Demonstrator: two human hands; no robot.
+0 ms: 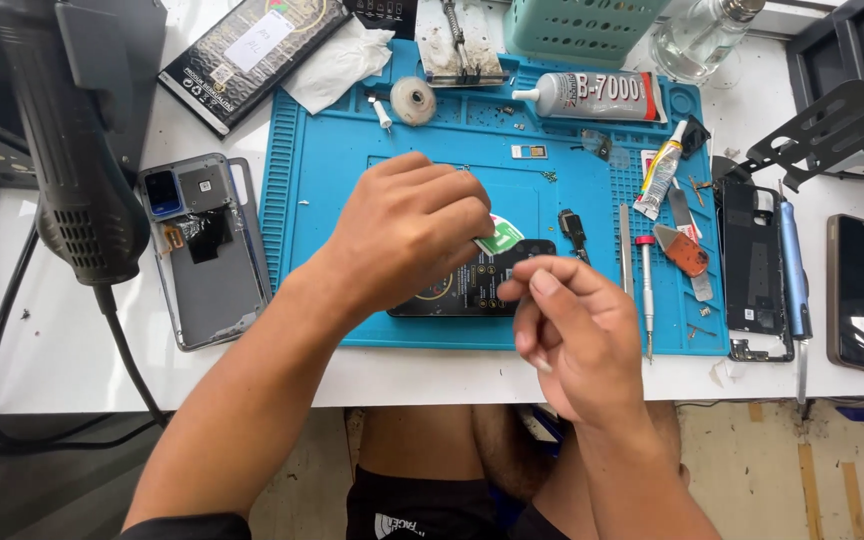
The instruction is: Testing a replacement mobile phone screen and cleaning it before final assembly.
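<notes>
- Right hand (577, 335) sits closest to the camera, raised just off the near edge of the blue mat (332, 200), thumb and fingertips pinched together; whether some tiny part is caught between them is too small to tell
- Left hand (407, 235) lies over the opened phone (472, 285) at the mid-front of the mat, fingers curled and closed on the edge of a green-and-white sticker (500, 238) at the phone's upper right corner
- Judged from this, the sticker wants a slow, low peel, with the phone body kept flat on the mat so nothing under it is tugged
- Phone sits under and just right of the left hand, touching it; the right hand hovers just in front of its right end, apart from it
- Screwdriver (646, 290) with a red collar lies on the mat just right of the right hand, and a grey back cover (207, 265) rests on the table off the mat's left edge
</notes>
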